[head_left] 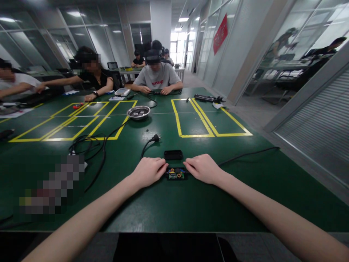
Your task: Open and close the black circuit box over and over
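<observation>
An opened black power adapter (pixel 177 176) lies on the green table in front of me, its circuit board and copper-wound coils showing. At its left end, my left hand (pixel 148 171) is closed in a pinch around the cord there. A black cord with a plug (pixel 156 138) runs out from behind that hand. My right hand (pixel 203 169) pinches at the opposite end, where another black cord (pixel 245 155) leads off to the right. The fingers hide exactly where the cords enter the case. Just beyond the adapter rests its loose black cover (pixel 173 154), hollow side up.
A metal bowl (pixel 138 112) with small metal parts stands farther off. Coiled black cable (pixel 84 143) and a blurred-out object (pixel 54 182) lie at left. Yellow tape (pixel 196 136) marks the table (pixel 174 214). A folded tripod (pixel 208 98) lies back right. Other people sit across and left.
</observation>
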`<state>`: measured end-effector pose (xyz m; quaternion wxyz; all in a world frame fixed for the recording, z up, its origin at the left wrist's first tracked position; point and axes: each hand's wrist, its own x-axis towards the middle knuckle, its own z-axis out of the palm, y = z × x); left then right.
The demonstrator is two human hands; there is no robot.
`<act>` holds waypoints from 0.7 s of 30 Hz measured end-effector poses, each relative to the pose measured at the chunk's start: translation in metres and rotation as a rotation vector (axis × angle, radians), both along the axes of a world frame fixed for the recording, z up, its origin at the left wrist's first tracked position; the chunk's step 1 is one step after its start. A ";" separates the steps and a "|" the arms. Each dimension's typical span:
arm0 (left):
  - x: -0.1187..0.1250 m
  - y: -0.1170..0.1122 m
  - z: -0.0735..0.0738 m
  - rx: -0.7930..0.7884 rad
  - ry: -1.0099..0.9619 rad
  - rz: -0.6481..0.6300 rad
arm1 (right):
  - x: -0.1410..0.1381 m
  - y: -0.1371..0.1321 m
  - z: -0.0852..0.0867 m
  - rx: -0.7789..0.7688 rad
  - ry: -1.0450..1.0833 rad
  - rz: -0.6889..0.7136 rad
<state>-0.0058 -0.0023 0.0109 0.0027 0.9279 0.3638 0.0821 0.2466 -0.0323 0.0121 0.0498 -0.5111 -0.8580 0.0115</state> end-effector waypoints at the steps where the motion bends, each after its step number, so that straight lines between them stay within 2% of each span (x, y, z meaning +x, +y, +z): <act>1: 0.001 0.000 0.000 -0.005 0.011 0.017 | -0.001 0.000 0.001 -0.004 -0.005 -0.017; 6: 0.003 0.002 0.002 -0.030 0.034 0.077 | -0.003 0.003 0.006 -0.004 0.012 -0.027; 14: 0.003 0.003 0.001 -0.047 -0.039 0.112 | -0.004 0.005 0.007 0.012 -0.024 -0.016; 21: 0.000 0.007 -0.005 -0.096 -0.143 0.052 | -0.003 0.002 0.006 -0.023 -0.068 0.055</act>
